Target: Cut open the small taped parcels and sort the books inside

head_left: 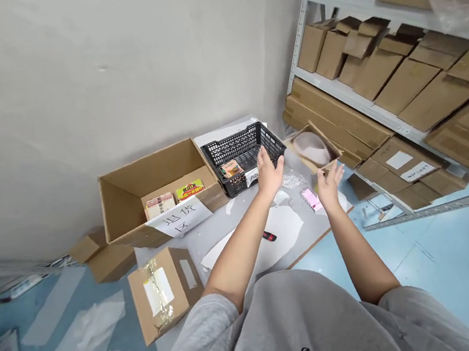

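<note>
My left hand [270, 172] is raised over the table with its fingers stretched out, in front of the black plastic basket [230, 189]. Inside that basket lies a small printed packet [231, 168]. To the right, my right hand [329, 187] is also open, fingers apart, close to an open cardboard box [303, 131] with a round pale thing in it. Both hands hold nothing. A pink card-like item [311, 199] lies between them, partly blurred out. Below my left forearm, a red and black tool [269, 236] is partly hidden on white paper [287, 229].
A large open carton [132, 232] with a handwritten sign holds several printed packs. A taped box [173, 316] stands at the table's left front. Metal shelving [363, 102] full of cardboard boxes rises at the right. Loose papers [89, 333] lie on the blue floor.
</note>
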A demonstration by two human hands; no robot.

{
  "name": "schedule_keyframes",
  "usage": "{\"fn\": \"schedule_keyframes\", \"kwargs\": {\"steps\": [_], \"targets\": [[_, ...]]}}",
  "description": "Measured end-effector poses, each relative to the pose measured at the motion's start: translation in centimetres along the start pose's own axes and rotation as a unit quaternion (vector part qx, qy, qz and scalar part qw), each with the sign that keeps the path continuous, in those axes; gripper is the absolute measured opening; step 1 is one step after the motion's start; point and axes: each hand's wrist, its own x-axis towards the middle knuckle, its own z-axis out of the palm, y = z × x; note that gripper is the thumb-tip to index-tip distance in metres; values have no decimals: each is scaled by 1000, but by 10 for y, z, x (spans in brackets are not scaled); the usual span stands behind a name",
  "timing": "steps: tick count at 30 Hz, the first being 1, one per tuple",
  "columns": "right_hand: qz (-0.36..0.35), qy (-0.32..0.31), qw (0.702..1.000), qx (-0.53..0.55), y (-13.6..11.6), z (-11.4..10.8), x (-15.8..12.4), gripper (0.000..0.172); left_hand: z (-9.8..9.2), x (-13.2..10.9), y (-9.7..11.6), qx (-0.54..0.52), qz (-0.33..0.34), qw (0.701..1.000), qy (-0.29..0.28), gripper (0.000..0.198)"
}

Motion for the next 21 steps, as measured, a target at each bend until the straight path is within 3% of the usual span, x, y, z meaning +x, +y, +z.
{"fn": "schedule_keyframes", "kwargs": {"steps": [3, 6, 9, 14, 16, 18, 21], "targets": [[-71, -71, 995, 10, -16, 24, -12, 68, -34, -33, -23, 36, -10, 998, 48, 59], [-107, -200, 970, 84, -31, 77, -52, 56, -81, -97, -72, 68, -119, 985, 102, 62], [-156, -323, 926, 121, -52, 137, -108, 47, -130, -161, -113, 148, -233, 950, 145, 66], [-274, -484, 825, 97, -95, 223, -210, 49, -216, -250, -147, 289, -358, 862, 213, 70], [-299, -531, 788, 84, -113, 254, -249, 52, -244, -287, -161, 300, -414, 816, 271, 80], [-319, -572, 753, 65, -132, 287, -284, 56, -261, -324, -177, 267, -493, 749, 353, 94], [-350, -619, 703, 10, -164, 337, -327, 67, -267, -370, -206, 152, -581, 656, 456, 106]]}}
